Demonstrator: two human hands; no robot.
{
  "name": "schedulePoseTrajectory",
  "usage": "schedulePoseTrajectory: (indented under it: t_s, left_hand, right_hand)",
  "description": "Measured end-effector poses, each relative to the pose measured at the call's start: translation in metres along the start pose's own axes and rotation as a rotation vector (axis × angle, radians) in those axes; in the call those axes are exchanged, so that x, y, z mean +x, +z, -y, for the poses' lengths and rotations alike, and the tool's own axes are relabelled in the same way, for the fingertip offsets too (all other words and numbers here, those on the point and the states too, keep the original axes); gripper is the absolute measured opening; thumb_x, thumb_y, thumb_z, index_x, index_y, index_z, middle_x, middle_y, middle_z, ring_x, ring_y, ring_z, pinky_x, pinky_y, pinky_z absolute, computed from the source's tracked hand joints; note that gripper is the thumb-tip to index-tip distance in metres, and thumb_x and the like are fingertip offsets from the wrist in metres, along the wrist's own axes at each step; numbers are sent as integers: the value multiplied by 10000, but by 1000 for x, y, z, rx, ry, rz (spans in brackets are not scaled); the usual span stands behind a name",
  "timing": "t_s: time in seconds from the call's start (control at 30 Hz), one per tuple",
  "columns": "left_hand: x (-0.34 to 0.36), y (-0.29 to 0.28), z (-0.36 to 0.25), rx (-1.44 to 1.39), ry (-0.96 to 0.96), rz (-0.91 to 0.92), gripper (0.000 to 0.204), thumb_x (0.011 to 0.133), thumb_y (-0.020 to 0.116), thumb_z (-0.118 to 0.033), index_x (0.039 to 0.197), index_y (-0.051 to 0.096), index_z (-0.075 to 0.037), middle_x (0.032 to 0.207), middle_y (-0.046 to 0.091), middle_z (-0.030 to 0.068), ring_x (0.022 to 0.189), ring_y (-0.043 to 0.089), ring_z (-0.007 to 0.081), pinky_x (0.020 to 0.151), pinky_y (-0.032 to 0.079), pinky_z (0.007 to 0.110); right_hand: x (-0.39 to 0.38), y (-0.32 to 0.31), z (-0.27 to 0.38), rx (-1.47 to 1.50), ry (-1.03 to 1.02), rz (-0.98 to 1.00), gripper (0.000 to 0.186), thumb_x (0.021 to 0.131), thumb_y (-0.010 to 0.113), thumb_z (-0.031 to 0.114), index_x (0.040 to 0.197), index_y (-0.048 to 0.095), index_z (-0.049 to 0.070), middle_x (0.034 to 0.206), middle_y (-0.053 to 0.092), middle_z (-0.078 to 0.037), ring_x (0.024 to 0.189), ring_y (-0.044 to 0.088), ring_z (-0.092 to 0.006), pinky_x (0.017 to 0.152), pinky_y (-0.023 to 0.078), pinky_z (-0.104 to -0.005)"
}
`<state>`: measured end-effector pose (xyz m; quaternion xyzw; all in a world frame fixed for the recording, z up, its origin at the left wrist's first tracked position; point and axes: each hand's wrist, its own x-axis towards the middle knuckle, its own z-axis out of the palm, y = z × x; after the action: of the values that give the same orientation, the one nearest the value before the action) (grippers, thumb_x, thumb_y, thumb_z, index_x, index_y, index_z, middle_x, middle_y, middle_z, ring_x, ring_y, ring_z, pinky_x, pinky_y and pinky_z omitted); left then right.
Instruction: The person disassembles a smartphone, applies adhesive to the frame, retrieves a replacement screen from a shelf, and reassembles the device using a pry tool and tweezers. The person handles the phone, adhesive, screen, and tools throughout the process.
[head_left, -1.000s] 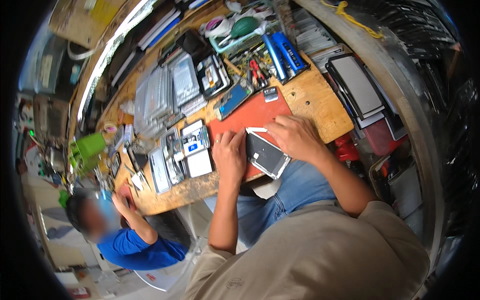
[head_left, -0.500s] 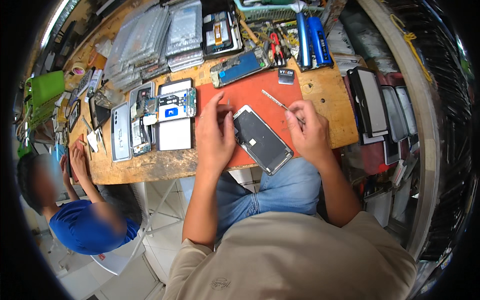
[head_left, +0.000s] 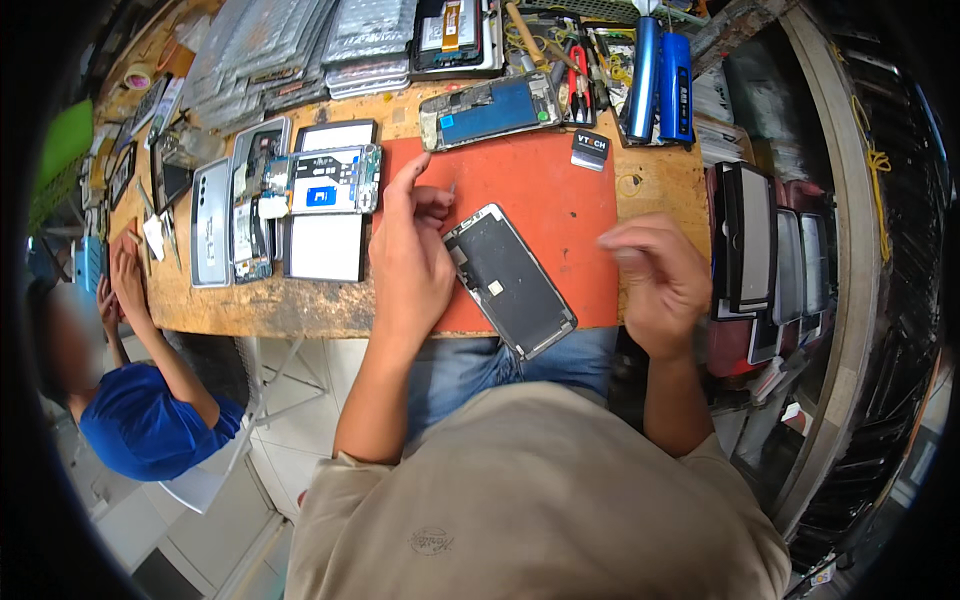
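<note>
A black phone screen assembly (head_left: 515,295) with a pale rim lies askew over the front edge of a red mat (head_left: 540,190). My left hand (head_left: 410,265) is at its left edge, fingers curled with the index raised. A thin grey sliver (head_left: 452,188) shows at those fingers; what it is, I cannot make out. My right hand (head_left: 660,280) is raised right of the screen, fingers curled, their grip hidden. Behind lie an opened phone (head_left: 485,115) with a blue panel and a small dark card (head_left: 589,150). An opened device (head_left: 325,180) rests on boxes to the left.
The wooden bench (head_left: 250,315) holds stacked clear plastic trays (head_left: 250,65), tools (head_left: 575,75) and blue cylinders (head_left: 675,90). Trays and cases (head_left: 750,240) are piled at the right beside a metal frame. A co-worker in blue (head_left: 150,420) sits at the left, hands on the bench.
The view has shifted. My hands have moved apart from the screen's top end, the right outward. A white strip held in my right hand half a second ago no longer shows.
</note>
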<state>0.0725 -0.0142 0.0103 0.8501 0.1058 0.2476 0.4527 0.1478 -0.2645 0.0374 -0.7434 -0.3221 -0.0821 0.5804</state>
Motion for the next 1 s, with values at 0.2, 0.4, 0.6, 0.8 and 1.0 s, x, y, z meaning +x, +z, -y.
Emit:
schedulePoseTrajectory:
  t_s: [0.2, 0.4, 0.6, 0.8, 1.0]
  left_hand:
    - [4, 0, 0, -49, -17, 22, 679, 867, 452, 213, 1506, 525, -4, 1018, 747, 201, 928, 755, 338, 870, 617, 432]
    - [4, 0, 3, -65, -13, -17, 585, 893, 502, 177, 1444, 577, -3, 1037, 736, 173, 938, 740, 312, 854, 602, 418]
    - [-24, -14, -16, 201, 234, 49, 318, 929, 663, 69, 1240, 704, 14, 1050, 701, 157, 959, 685, 340, 863, 556, 445]
    - [-39, -3, -20, 386, 259, 208, 463, 948, 763, -149, 1372, 690, 22, 1225, 648, 144, 1148, 625, 327, 961, 510, 460]
    - [-43, -6, -19, 329, 226, 255, 544, 927, 776, -124, 1434, 663, 35, 1265, 630, 161, 1167, 610, 358, 1019, 498, 469]
  right_hand:
    - [16, 35, 0, -60, 82, 171, 246, 979, 704, -68, 1213, 768, -28, 874, 686, -87, 749, 668, -198, 698, 527, -309]
    - [16, 32, 14, -589, -121, 426, 417, 860, 700, 19, 1256, 778, 123, 877, 584, -48, 777, 664, -247, 654, 547, -412]
    - [26, 42, 13, -781, -231, 463, 418, 852, 709, 78, 1262, 776, 128, 919, 574, -43, 842, 643, -240, 680, 537, -397]
    - [29, 46, 23, -868, -212, 516, 446, 864, 693, 94, 1306, 754, 104, 940, 592, -55, 830, 651, -254, 681, 532, -398]
    - [33, 51, 28, -828, -149, 615, 376, 861, 701, 97, 1236, 716, 124, 923, 600, -73, 763, 687, -271, 648, 536, -428]
